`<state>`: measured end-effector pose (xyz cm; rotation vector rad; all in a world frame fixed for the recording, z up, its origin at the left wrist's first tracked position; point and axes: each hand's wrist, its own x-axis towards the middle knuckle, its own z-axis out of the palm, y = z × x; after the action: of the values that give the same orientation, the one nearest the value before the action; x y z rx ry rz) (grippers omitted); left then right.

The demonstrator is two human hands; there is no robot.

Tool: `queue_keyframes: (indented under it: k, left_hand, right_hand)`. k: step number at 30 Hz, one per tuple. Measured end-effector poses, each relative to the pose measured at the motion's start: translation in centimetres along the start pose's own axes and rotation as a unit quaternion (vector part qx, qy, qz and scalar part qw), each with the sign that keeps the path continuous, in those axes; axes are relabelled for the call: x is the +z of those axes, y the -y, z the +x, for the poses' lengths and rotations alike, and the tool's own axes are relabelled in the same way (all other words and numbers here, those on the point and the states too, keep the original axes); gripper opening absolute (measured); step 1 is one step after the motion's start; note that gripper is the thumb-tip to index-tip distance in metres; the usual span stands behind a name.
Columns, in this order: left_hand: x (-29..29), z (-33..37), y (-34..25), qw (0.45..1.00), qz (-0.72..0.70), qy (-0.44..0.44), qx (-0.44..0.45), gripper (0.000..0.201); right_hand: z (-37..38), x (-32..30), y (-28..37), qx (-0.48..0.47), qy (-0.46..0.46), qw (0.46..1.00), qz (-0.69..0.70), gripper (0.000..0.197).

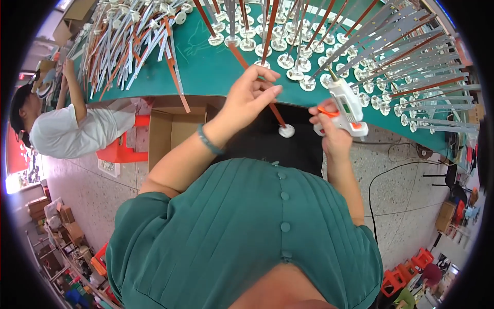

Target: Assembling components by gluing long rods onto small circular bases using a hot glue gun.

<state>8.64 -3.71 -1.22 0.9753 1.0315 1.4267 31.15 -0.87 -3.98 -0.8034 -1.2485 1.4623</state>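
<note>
My left hand (247, 98) is closed around the middle of a reddish-brown strip (278, 115), its fingers curled and the thumb across it. The strip slants from the table edge toward me and ends in a small round white base (286, 131). In my right hand (332, 129) is a white hot glue gun (346, 103) with an orange trigger. Its metal nozzle points up and away, toward the table. The nozzle is apart from the strip that my left hand holds.
On the green table (193, 44), several upright strips stand on round white bases (307, 83). A pile of loose strips (136, 46) lies at the left. Below the edge is an open cardboard box (172, 131). A person in white (77, 129) works at the far left. A black cord (371, 198) hangs at the right.
</note>
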Motion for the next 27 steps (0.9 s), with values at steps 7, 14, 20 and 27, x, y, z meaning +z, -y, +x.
queue_keyframes:
  k: [7, 14, 20, 27]
  left_hand:
    - [-3.5, 1.0, 4.1, 0.877, 0.369, 0.158, 0.264, 0.019]
    - [-4.6, 1.0, 2.0, 0.624, 0.622, 0.221, 0.419, 0.017]
    - [-5.2, 1.3, 1.5, 0.535, 0.677, 0.231, 0.45, 0.015]
    - [-3.8, 0.0, -2.8, 0.542, 0.664, 0.275, 0.435, 0.015]
  right_hand:
    - [-0.9, -3.8, -0.7, -0.046, -0.045, 0.997, 0.044, 0.016]
    - [-2.3, -4.6, 0.2, -0.061, -0.062, 0.996, 0.032, 0.018]
    - [-2.5, -4.0, -0.4, -0.038, -0.023, 0.999, 0.03, 0.019]
    - [-2.7, -4.0, -0.5, -0.035, 0.004, 0.999, 0.039, 0.021]
